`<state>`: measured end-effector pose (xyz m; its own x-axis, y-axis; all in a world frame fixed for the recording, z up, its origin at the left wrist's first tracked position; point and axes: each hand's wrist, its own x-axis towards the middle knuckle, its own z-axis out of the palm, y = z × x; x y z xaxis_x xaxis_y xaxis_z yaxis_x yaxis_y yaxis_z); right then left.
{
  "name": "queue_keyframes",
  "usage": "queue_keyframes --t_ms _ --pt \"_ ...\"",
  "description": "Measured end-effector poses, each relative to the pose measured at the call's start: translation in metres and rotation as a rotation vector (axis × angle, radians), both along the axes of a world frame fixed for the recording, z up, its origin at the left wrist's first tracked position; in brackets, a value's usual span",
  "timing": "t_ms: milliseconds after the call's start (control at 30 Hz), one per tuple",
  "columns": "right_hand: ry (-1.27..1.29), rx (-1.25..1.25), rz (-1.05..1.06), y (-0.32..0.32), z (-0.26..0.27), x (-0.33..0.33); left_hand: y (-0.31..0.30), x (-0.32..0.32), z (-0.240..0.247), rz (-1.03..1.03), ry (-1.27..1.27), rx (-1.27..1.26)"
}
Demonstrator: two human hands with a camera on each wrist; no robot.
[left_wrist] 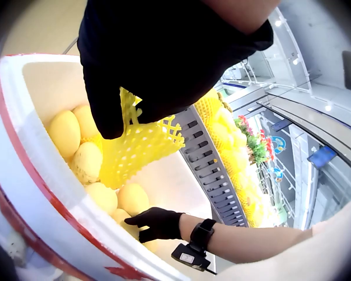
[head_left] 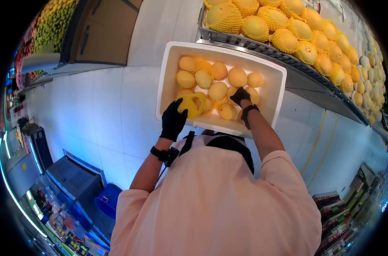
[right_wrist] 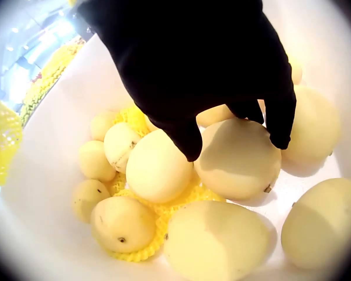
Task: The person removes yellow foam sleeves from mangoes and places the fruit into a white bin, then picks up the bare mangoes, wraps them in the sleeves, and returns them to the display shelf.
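Observation:
A white foam box holds many round yellow melons, some lying on yellow foam nets. The left hand, in a black glove, pinches a yellow foam net above the box's near left part; in the left wrist view the net hangs from its fingers with holes showing. Inside the box, the gloved right hand reaches down over a melon, thumb on one side and fingertips on the other, gripping it. That melon rests among the others, with no net on it.
Beyond the box stands a display stand heaped with net-wrapped yellow melons. At the upper left is a brown cabinet beside a fruit display. A blue bin and dark crates stand on the lower left.

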<state>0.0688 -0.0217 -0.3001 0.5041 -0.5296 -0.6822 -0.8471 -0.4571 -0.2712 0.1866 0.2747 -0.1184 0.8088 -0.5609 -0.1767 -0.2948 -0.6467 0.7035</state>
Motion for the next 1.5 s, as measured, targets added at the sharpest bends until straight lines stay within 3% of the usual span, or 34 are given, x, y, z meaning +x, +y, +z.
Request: queue_keyframes --t_ms 100,200,400,600,767,1000,1100,1200,1233,1333,1400,1500 --pt "0.183 0.023 0.114 0.001 0.026 0.004 -0.002 -0.001 -0.001 -0.016 -0.014 0.005" --pt "0.206 -0.167 0.140 0.008 0.014 0.002 -0.002 0.000 0.002 -0.023 -0.017 -0.015" --pt "0.275 -0.027 0.038 0.008 0.007 0.016 -0.001 -0.001 0.000 -0.022 -0.012 -0.036" --pt "0.234 -0.176 0.017 0.024 0.039 0.012 -0.003 -0.005 -0.001 -0.028 -0.005 -0.011" --pt "0.244 -0.163 0.019 0.024 0.021 0.015 -0.005 -0.007 0.005 -0.053 -0.040 -0.002" --pt "0.170 -0.098 0.010 0.018 0.047 0.008 -0.009 -0.003 0.007 -0.061 -0.046 0.022" --pt "0.122 -0.056 0.182 0.008 0.004 -0.007 -0.013 -0.001 0.004 -0.050 -0.050 -0.057" --pt "-0.019 0.062 0.123 -0.005 0.047 -0.021 -0.014 0.006 -0.019 0.012 0.139 -0.186" --pt "-0.099 0.118 0.079 -0.010 0.060 -0.026 -0.023 0.006 -0.001 0.102 0.336 -0.205" --pt "-0.266 0.476 0.085 -0.028 0.111 -0.031 -0.031 0.010 0.002 0.101 0.475 -0.335" --pt "-0.498 0.573 0.041 -0.026 0.174 -0.036 -0.035 0.009 0.005 0.155 0.597 -0.377" --pt "-0.744 0.722 -0.115 -0.028 0.209 -0.047 -0.045 0.006 0.012 0.225 0.739 -0.438"
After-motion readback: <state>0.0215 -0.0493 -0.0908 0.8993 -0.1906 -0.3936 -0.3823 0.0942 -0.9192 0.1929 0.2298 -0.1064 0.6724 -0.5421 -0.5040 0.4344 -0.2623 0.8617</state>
